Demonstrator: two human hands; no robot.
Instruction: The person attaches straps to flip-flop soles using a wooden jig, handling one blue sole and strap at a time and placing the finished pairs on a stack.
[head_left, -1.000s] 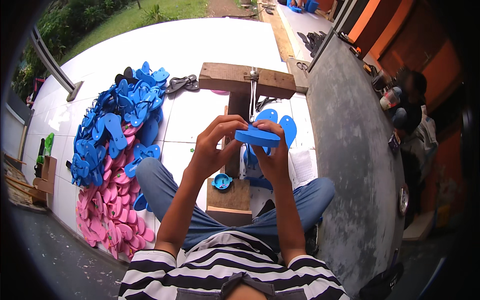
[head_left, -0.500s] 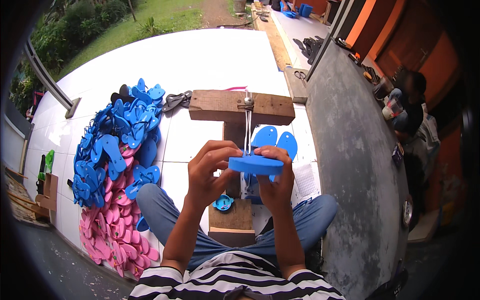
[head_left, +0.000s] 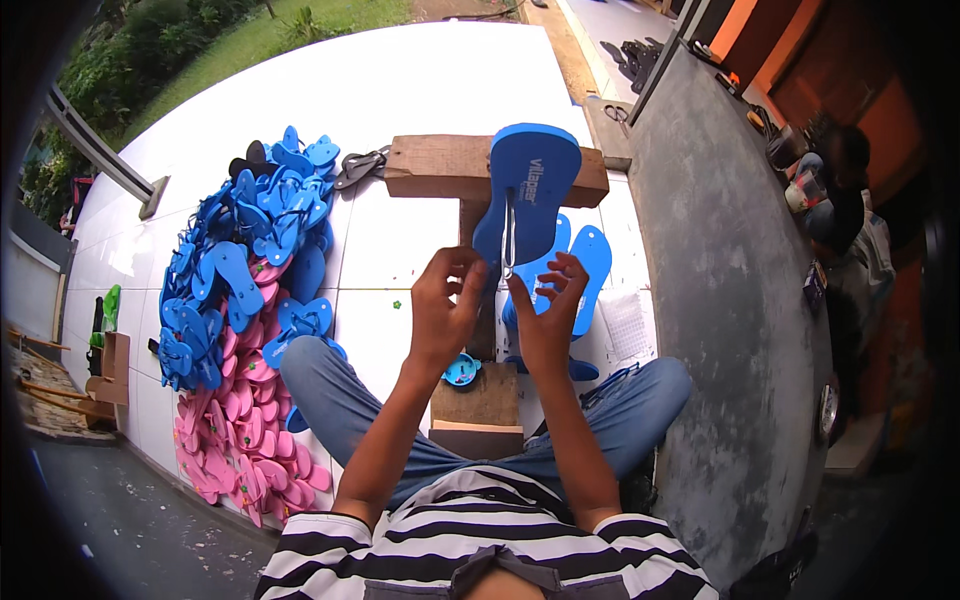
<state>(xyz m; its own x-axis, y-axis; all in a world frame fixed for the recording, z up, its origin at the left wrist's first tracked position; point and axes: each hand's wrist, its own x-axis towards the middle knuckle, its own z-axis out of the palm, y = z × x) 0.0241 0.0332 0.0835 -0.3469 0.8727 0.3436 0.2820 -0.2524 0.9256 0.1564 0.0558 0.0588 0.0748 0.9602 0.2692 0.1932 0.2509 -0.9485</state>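
Note:
A blue flip-flop sole [head_left: 550, 185] stands tilted up before me, toe end away, with a thin metal prong tool [head_left: 509, 235] running along its face. My left hand [head_left: 443, 310] is at the sole's lower left edge, fingers curled toward the thumb; what lies between the fingertips is hidden. My right hand [head_left: 550, 305] is right of the prongs, fingers bent and apart, its thumb close to their lower tip. Behind the sole lies a wooden crossbeam [head_left: 435, 165]. More blue soles [head_left: 592, 275] rest on the tiles just past my right hand.
At left lies a large heap of blue flip-flops [head_left: 240, 275] and pink flip-flops [head_left: 255, 420]. A small blue dish [head_left: 461, 370] sits by a wooden block [head_left: 475, 398] between my legs. Grey sandals [head_left: 360, 168] lie beyond. A person [head_left: 835, 190] sits at the right.
The sole has gone from edge-on between both hands to upright and farther away on the prongs. My right hand has let go and both hands have drawn lower. The view has shifted.

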